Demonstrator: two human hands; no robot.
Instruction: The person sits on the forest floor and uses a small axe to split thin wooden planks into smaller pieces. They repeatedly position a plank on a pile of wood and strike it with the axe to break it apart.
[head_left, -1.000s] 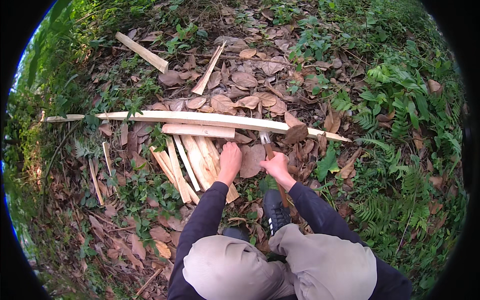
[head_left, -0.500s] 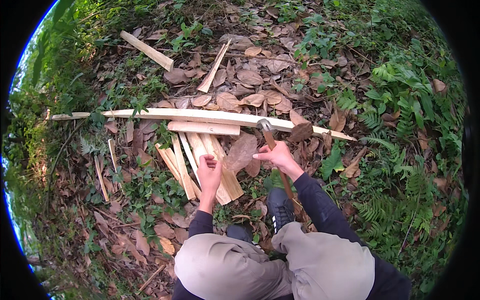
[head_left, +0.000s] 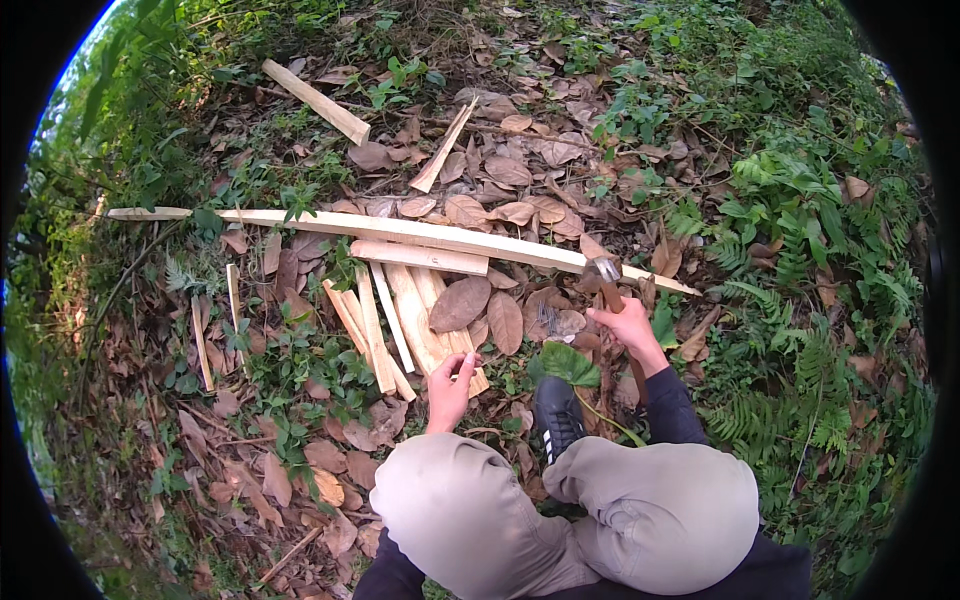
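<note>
My right hand (head_left: 630, 332) is wrapped round the wooden handle of a hammer (head_left: 603, 272). The metal head points away from me, over the right part of a long pale wooden pole. My left hand (head_left: 449, 394) is closed, thumb against curled fingers, near the lower end of several pale boards (head_left: 415, 318); whether anything small is in it cannot be seen. A short wooden strip (head_left: 420, 256) lies across the boards' far ends, against the long pole (head_left: 440, 234). Thin grey pieces that look like nails (head_left: 548, 318) lie on the leaves left of the hammer.
Loose wood pieces lie farther off: a thick stick (head_left: 316, 103) and a split sliver (head_left: 445, 146). Two thin sticks (head_left: 203, 345) are at the left. Dry leaves cover the ground, with green plants (head_left: 800, 220) at the right. My shoe (head_left: 560, 418) is close to the boards.
My left hand has drawn back toward my knees, away from the boards' middle. My right hand has shifted right with the hammer, uncovering the thin grey pieces. The view has moved slightly.
</note>
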